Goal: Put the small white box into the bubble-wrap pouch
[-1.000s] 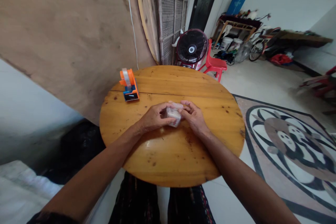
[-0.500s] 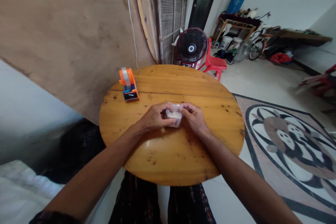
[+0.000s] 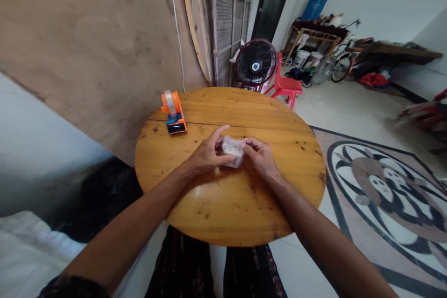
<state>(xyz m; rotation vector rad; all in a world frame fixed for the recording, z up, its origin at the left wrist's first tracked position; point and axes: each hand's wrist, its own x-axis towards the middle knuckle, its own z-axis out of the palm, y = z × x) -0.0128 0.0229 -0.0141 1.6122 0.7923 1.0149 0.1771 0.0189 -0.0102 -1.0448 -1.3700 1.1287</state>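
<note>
A small whitish box in clear plastic wrapping (image 3: 232,152), with reddish print on its near side, rests on the round wooden table (image 3: 223,214) between my hands. My left hand (image 3: 208,153) grips it from the left, thumb along the near side and index finger raised away from it. At the box's upper right corner, my right hand (image 3: 258,152) pinches the clear plastic between thumb and fingers. Some fingertips are hidden behind the box. To the left stands an orange and blue tape dispenser (image 3: 174,114) with a roll of tape, apart from both hands.
Beyond the far table edge are a standing fan (image 3: 256,63) and a red plastic chair (image 3: 287,84). A brown board (image 3: 104,32) rises on the left. Black bags (image 3: 108,195) lie below it. A bicycle (image 3: 344,63) and a cluttered bench are farther back.
My left index finger has lifted off the wrapping and stretched out. My right hand keeps its pinch at the upper right corner. The view has shifted slightly.
</note>
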